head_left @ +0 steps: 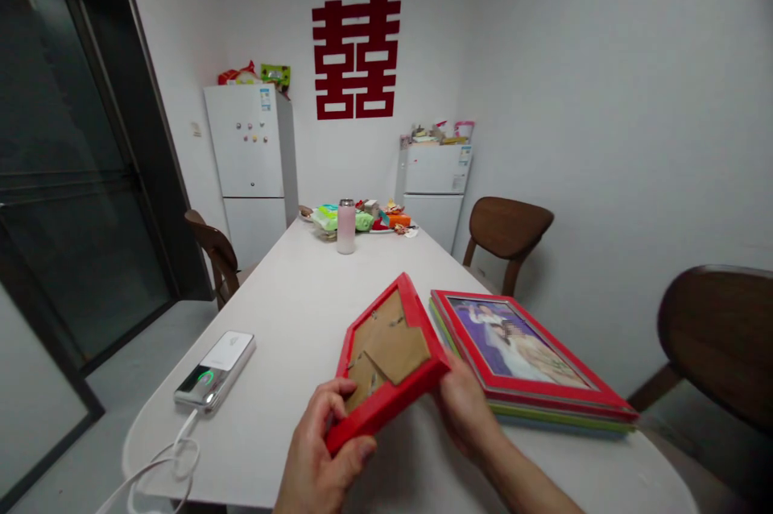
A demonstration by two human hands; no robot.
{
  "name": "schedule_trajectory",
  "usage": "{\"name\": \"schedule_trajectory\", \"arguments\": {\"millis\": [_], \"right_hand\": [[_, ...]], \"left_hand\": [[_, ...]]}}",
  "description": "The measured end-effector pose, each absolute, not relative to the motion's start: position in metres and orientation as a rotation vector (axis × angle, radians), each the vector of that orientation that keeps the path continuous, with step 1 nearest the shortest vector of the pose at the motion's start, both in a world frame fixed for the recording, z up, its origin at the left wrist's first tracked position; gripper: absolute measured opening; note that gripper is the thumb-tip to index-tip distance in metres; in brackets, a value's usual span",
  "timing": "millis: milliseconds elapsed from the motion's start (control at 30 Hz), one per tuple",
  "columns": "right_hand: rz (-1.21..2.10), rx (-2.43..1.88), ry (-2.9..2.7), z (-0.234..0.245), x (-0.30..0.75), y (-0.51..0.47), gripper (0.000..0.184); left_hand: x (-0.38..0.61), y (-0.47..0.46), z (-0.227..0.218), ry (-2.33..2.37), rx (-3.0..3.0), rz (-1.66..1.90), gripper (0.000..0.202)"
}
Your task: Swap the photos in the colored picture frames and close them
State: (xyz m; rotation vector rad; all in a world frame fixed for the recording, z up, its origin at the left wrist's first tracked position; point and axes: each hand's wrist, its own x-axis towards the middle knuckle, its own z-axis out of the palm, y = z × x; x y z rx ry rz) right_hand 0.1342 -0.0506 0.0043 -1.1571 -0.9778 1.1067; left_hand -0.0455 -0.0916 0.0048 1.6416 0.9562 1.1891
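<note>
I hold a red picture frame (386, 361) back side up above the white table (302, 296), its brown cardboard backing and stand facing me. My left hand (323, 449) is closed on the frame's near left corner, thumb under the edge. My right hand (468, 413) grips the frame's right corner. Just to the right lies a stack of frames (531, 361), the top one red with a photo facing up, green and blue ones beneath.
A white power bank (216, 369) with a lit display and white cable lies at the left. A pink bottle (346, 226) and snack clutter stand at the far end. Brown chairs (507, 232) surround the table; two white fridges (250, 167) stand at the back wall.
</note>
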Motion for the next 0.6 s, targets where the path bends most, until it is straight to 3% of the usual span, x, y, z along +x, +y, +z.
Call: {"name": "schedule_trajectory", "arguments": {"millis": [100, 267, 333, 433, 600], "right_hand": [[1.386, -0.942, -0.783, -0.003, 0.104, -0.069, 0.039], [1.254, -0.824, -0.582, 0.021, 0.133, -0.073, 0.026], [1.242, -0.932, -0.62, 0.038, 0.172, -0.072, 0.031], [1.176, -1.166, -0.758, 0.061, 0.236, -0.067, 0.037], [1.03, -1.53, -0.873, 0.068, 0.311, -0.051, 0.036]], "left_hand": [[-0.02, -0.094, 0.006, 0.698, 1.394, 1.226, 0.044], [0.015, -0.096, 0.038, 0.607, 1.271, 1.324, 0.053], [0.026, -0.093, 0.058, 0.573, 1.209, 1.332, 0.065], [0.051, -0.086, 0.074, 0.525, 1.139, 1.271, 0.066], [0.105, -0.065, 0.047, 0.533, 1.179, 1.147, 0.063]]}}
